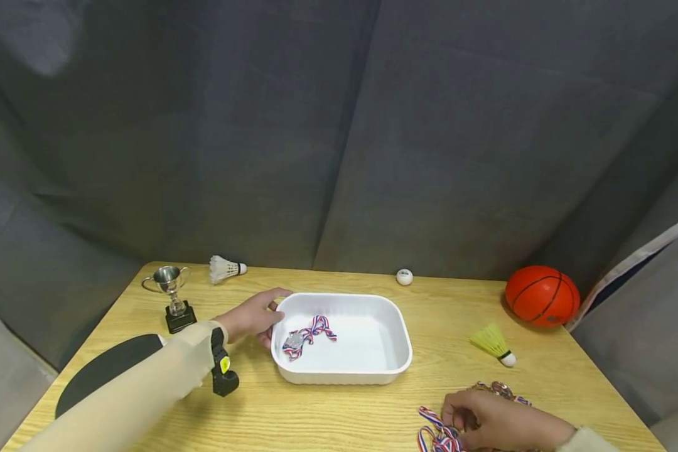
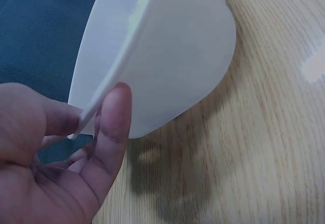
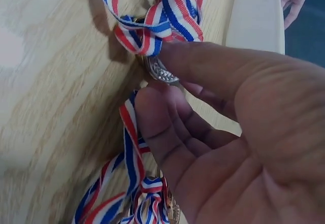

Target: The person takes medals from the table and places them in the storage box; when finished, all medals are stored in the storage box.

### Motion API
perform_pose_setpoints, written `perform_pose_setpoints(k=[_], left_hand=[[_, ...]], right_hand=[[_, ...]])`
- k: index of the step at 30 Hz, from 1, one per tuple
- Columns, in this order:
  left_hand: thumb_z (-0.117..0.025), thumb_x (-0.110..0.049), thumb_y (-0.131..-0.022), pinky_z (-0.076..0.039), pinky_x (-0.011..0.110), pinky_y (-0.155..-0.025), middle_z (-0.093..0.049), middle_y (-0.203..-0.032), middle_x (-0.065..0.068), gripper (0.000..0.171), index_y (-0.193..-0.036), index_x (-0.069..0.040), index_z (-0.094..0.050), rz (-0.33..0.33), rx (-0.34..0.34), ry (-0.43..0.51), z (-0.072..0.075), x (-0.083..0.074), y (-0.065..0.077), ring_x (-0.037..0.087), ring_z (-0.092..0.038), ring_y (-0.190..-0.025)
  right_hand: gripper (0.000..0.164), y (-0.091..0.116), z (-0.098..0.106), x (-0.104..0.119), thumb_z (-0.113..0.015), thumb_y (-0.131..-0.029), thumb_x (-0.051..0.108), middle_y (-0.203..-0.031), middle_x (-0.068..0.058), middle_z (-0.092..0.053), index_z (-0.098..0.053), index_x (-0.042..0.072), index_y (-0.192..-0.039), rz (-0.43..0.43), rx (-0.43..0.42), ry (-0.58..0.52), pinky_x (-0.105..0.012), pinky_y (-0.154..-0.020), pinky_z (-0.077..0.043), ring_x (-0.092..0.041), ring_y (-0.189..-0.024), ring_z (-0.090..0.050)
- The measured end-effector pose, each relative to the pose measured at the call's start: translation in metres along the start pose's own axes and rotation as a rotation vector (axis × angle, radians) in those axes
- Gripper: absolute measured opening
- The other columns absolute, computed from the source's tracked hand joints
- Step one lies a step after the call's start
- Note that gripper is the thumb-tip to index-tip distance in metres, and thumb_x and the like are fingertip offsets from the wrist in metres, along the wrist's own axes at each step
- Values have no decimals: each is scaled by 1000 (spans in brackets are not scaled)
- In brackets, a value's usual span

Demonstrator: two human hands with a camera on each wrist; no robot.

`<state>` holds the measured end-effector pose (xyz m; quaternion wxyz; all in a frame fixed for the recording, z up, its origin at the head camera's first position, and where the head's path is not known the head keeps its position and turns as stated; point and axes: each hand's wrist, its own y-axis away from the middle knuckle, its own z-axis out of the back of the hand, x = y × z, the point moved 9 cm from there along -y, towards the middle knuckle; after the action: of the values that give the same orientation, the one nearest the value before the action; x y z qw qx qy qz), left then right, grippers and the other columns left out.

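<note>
A white plastic tray (image 1: 347,376) stands mid-table, with a silver medal (image 1: 294,341) on a red, white and blue ribbon lying in its left part. My left hand (image 1: 255,318) pinches the tray's left rim between thumb and fingers, as the left wrist view shows. At the front right, my right hand (image 1: 488,417) pinches the edge of a medal (image 3: 161,72) between thumb and fingertips. Its striped ribbon (image 3: 177,10) lies bunched beside the thumb. Another ribboned medal (image 3: 174,210) lies on the table beneath this hand, partly hidden by it.
At the back left are a small trophy cup (image 1: 176,307) and a white shuttlecock (image 1: 225,269). A dark paddle (image 1: 98,370) lies under the left forearm. A white ball (image 1: 404,277), an orange basketball (image 1: 542,296) and a yellow shuttlecock (image 1: 493,343) are farther right.
</note>
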<state>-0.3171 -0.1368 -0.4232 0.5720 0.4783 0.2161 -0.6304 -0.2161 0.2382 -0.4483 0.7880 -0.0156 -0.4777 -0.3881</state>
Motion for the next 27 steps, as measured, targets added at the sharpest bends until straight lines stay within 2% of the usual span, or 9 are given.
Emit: perform_pose_setpoints(k=[4,9,12,14,17,19,22,24,27], left_hand=[[-48,-3,-108,-63,28,-51,-57,-119,25,53,-160,-12,-39,4,-7,1,0,2,0,18,-62,-65],[-48,-2,-108,-64,29,-52,-57,-121,25,54,-160,-12,-39,9,-7,7,0,2,0,18,-62,-66],[-48,-2,-108,-63,27,-51,-57,-120,26,53,-160,-11,-39,4,-6,15,-1,2,0,19,-63,-67],[-48,-2,-108,-63,26,-50,-57,-120,26,53,-159,-11,-39,-1,-6,20,-1,2,0,19,-62,-67],[-48,-2,-108,-62,26,-50,-57,-119,26,53,-159,-10,-40,-5,-8,21,-1,2,0,19,-62,-66],[-48,-2,-108,-62,26,-50,-57,-120,26,53,-159,-10,-40,-5,-6,18,-1,2,0,18,-62,-66],[-48,-2,-108,-63,28,-51,-57,-121,26,54,-160,-11,-38,-3,-1,16,-1,1,1,18,-62,-66],[-48,-2,-108,-64,29,-52,-58,-122,27,54,-160,-11,-38,-4,3,17,-1,0,1,18,-62,-66],[-48,-3,-108,-64,30,-53,-58,-122,27,54,-160,-12,-39,-6,7,20,0,1,2,18,-62,-66]], right_hand=[[16,-3,-2,3,-73,-89,4,-83,12,-56,-65,11,-101,51,28,-24,-13,-56,-38,4,-74,-51],[17,-2,0,3,-73,-88,1,-82,14,-52,-63,8,-99,76,7,3,-14,-53,-36,5,-72,-48],[18,1,1,3,-71,-87,-3,-81,13,-50,-60,4,-99,92,2,-17,-14,-52,-34,5,-69,-47],[15,3,1,3,-68,-89,-5,-80,10,-49,-58,0,-99,110,23,-63,-13,-51,-36,5,-68,-48],[8,7,1,3,-61,-96,-6,-80,4,-52,-55,-6,-101,140,85,-166,-11,-53,-47,5,-70,-54],[9,11,2,4,-56,-102,-4,-76,-14,-56,-52,-12,-105,149,147,-253,-13,-58,-57,3,-73,-61],[20,17,5,3,-50,-107,-1,-86,-38,-60,-44,-20,-113,115,245,-405,-15,-69,-63,-2,-79,-71],[29,22,7,2,-48,-108,0,-93,-36,-68,-38,-24,-119,79,303,-500,-16,-74,-65,-3,-84,-74],[35,28,12,4,-48,-108,0,-103,-14,-78,-31,-26,-125,42,341,-598,-17,-78,-65,-4,-87,-75]])
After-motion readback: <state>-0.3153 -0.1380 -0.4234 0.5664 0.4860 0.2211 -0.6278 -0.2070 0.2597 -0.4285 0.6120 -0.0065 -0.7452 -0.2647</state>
